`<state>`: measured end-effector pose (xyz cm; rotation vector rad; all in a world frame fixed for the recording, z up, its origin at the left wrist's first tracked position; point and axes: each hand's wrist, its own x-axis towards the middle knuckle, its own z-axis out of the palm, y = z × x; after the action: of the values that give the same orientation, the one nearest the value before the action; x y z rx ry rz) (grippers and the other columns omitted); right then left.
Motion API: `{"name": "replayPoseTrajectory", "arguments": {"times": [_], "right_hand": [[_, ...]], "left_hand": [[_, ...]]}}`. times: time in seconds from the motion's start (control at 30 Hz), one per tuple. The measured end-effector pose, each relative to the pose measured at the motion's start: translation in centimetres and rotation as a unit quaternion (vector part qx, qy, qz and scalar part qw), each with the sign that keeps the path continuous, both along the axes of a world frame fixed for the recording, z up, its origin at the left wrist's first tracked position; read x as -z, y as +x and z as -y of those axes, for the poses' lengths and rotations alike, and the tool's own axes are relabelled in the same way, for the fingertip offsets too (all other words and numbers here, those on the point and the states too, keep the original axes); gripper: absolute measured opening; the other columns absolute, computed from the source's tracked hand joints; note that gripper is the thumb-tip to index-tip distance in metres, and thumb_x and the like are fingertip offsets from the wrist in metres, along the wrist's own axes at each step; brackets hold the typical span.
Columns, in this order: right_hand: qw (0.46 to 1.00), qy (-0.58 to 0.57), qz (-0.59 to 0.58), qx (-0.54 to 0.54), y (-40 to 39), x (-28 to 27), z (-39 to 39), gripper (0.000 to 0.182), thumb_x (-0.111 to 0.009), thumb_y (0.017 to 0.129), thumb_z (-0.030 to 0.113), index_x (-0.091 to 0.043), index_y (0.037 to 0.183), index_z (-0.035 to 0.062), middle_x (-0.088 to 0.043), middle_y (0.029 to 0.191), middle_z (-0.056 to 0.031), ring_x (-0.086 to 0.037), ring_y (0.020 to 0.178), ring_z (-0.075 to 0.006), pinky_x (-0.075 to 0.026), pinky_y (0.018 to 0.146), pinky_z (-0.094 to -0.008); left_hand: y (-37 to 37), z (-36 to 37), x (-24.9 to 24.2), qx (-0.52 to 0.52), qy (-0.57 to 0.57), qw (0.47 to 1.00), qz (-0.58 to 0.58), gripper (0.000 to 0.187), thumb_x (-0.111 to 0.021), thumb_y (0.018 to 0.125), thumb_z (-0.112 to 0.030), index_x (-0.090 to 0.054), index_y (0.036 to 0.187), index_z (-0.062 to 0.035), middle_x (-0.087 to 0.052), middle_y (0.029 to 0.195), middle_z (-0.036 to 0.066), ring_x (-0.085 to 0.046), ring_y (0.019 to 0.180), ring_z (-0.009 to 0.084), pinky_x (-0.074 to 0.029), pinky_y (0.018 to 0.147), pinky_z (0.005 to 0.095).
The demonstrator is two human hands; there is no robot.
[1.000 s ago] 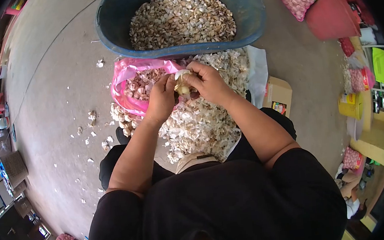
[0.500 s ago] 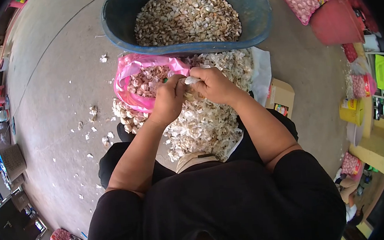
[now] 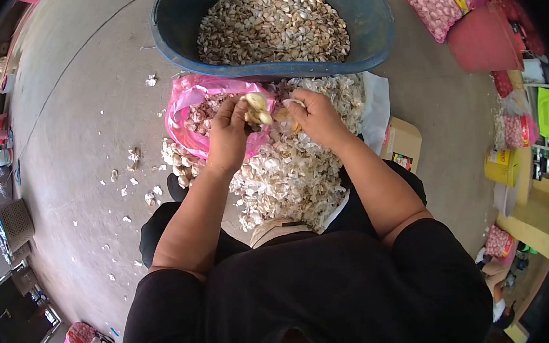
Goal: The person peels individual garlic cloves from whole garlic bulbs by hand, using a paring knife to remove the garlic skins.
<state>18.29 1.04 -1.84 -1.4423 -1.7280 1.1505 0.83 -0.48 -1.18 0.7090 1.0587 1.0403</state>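
Observation:
My left hand [image 3: 229,136] pinches a garlic bulb [image 3: 256,108], its pale yellowish cloves facing right. A little apart from it, my right hand [image 3: 320,120] grips a whitish piece of garlic skin [image 3: 292,102] between thumb and fingers. Beneath the left hand lies a pink plastic bag [image 3: 177,122] with purplish garlic bulbs [image 3: 199,117] in it. Loose papery garlic skins [image 3: 288,183] form a heap below both hands, reaching to my lap. Whole garlic bulbs [image 3: 181,161] are piled at the bag's lower left side.
Just beyond the bag stands a large blue tub [image 3: 380,38] with many loose cloves [image 3: 275,24]. A cardboard box [image 3: 405,137] lies right of the heap. Net sacks of garlic [image 3: 433,10] and a red bucket [image 3: 485,39] stand at upper right. Skin scraps dot the concrete floor [image 3: 86,188].
My hands have moved apart from being together. The garlic bulb now shows in my left hand, turned upward, and the skin piece has come away in my right.

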Motion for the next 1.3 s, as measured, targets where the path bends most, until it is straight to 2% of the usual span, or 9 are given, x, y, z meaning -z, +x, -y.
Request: {"name": "replayPoseTrajectory", "arguments": {"times": [0.17, 0.27, 0.37, 0.47, 0.83, 0.93, 1.1, 1.27, 1.3], "right_hand": [[0.896, 0.235, 0.376, 0.023, 0.8, 1.1, 0.0, 0.011, -0.056, 0.078, 0.013, -0.057, 0.083, 0.0031, -0.056, 0.070, -0.0094, -0.055, 0.061, -0.0227, -0.043, 0.057, -0.0293], [0.872, 0.313, 0.363, 0.095, 0.4, 0.7, -0.2, 0.012, -0.058, 0.076, 0.012, -0.056, 0.085, 0.0045, -0.058, 0.075, -0.0103, -0.055, 0.063, -0.0294, -0.043, 0.055, -0.0328], [0.980, 0.104, 0.169, 0.032, 0.1, -0.6, -0.4, 0.028, -0.060, 0.075, 0.025, -0.052, 0.093, 0.0046, -0.055, 0.086, -0.0143, -0.055, 0.080, -0.0299, -0.040, 0.075, -0.0403], [0.994, 0.102, 0.038, -0.012, -1.4, -0.6, 0.7, 0.032, -0.064, 0.072, 0.025, -0.051, 0.094, 0.0053, -0.057, 0.078, -0.0121, -0.056, 0.074, -0.0262, -0.043, 0.065, -0.0362], [0.995, -0.097, -0.004, -0.036, -1.7, 0.2, 0.7, 0.020, -0.056, 0.073, 0.010, -0.050, 0.087, -0.0017, -0.055, 0.072, -0.0148, -0.055, 0.064, -0.0227, -0.043, 0.058, -0.0317], [0.988, -0.124, -0.022, -0.091, -1.9, 0.6, 0.5, 0.019, -0.051, 0.073, 0.006, -0.051, 0.091, -0.0021, -0.056, 0.073, -0.0132, -0.055, 0.066, -0.0196, -0.043, 0.059, -0.0318], [0.975, -0.191, -0.097, -0.067, -3.0, -0.2, 1.3, 0.018, -0.050, 0.077, 0.006, -0.051, 0.093, -0.0019, -0.055, 0.070, -0.0075, -0.054, 0.058, -0.0131, -0.044, 0.051, -0.0270], [0.936, -0.301, -0.169, -0.074, -3.0, -0.6, 1.9, 0.019, -0.052, 0.075, 0.007, -0.050, 0.092, -0.0018, -0.055, 0.066, -0.0051, -0.051, 0.053, -0.0119, -0.041, 0.047, -0.0246], [0.959, -0.182, -0.196, -0.090, -3.1, 0.7, 2.1, 0.015, -0.052, 0.077, 0.010, -0.052, 0.087, -0.0019, -0.054, 0.064, -0.0034, -0.050, 0.052, -0.0101, -0.040, 0.047, -0.0245]], "left_hand": [[-0.2, 0.0, 0.9, -0.012, -0.010, 0.998, 0.057, 0.013, -0.047, 0.086, -0.013, -0.045, 0.093, -0.0028, -0.053, 0.087, 0.006, -0.053, 0.076, 0.0119, -0.045, 0.067, 0.0239], [-0.2, 0.2, 1.3, -0.008, -0.058, 0.990, 0.125, 0.014, -0.049, 0.083, -0.009, -0.043, 0.094, -0.0023, -0.052, 0.089, 0.008, -0.054, 0.079, 0.0145, -0.047, 0.069, 0.0266], [0.1, 0.3, 1.0, -0.005, -0.053, 0.992, 0.113, 0.015, -0.049, 0.082, -0.005, -0.042, 0.095, -0.0009, -0.052, 0.089, 0.010, -0.055, 0.079, 0.0163, -0.048, 0.070, 0.0280], [0.7, 0.3, 0.5, 0.004, -0.046, 0.994, 0.095, 0.023, -0.049, 0.081, -0.003, -0.040, 0.103, -0.0002, -0.052, 0.093, 0.012, -0.055, 0.080, 0.0170, -0.048, 0.069, 0.0268], [1.0, 1.1, 2.2, 0.043, 0.067, 0.985, -0.153, 0.029, -0.059, 0.079, -0.012, -0.050, 0.103, -0.0004, -0.057, 0.084, 0.007, -0.054, 0.074, 0.0113, -0.045, 0.064, 0.0242], [0.1, 1.4, 1.6, 0.034, 0.244, 0.914, -0.323, 0.028, -0.056, 0.080, -0.018, -0.050, 0.102, -0.0026, -0.056, 0.082, 0.013, -0.057, 0.070, 0.0262, -0.045, 0.065, 0.0330], [-0.8, 1.6, -0.7, 0.129, 0.155, 0.893, -0.403, 0.027, -0.051, 0.082, -0.023, -0.045, 0.097, -0.0014, -0.056, 0.077, 0.022, -0.057, 0.076, 0.0355, -0.044, 0.065, 0.0404], [-0.5, 1.9, -0.8, 0.115, 0.124, 0.921, -0.351, 0.022, -0.045, 0.086, -0.019, -0.046, 0.097, -0.0004, -0.056, 0.070, 0.017, -0.059, 0.065, 0.0243, -0.045, 0.059, 0.0329], [-0.3, 1.9, -0.9, 0.095, 0.116, 0.938, -0.311, 0.021, -0.043, 0.087, -0.019, -0.047, 0.095, 0.0003, -0.055, 0.068, 0.012, -0.056, 0.059, 0.0175, -0.044, 0.055, 0.0290]]}}
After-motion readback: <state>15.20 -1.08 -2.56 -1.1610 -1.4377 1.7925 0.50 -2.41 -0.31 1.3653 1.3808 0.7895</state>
